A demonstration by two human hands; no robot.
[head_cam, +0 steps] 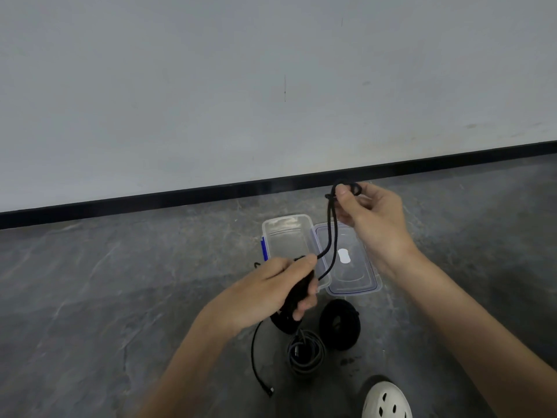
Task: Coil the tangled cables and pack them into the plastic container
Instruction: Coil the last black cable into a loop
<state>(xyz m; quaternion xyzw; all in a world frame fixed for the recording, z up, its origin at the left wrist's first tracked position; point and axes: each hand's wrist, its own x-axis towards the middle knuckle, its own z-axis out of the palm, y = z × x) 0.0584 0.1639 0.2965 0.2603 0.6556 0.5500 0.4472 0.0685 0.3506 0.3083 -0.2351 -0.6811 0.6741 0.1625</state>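
A white perforated shoe (387, 401) rests on grey floor (90, 282).

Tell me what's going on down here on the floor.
A person is coiling a thin black braided cable. The left hand grips a bunch of its loops, and the right hand pinches a raised loop. Behind them, the clear rectangular plastic container lies open on the grey floor with its clear lid beside it; nothing shows inside. A thick black cable coil and a dark grey cable coil lie nearer, not yet packed.

Clear glossy plastic container (286, 233); matt braided black cable (330, 233); mottled stone-like floor (120, 282).
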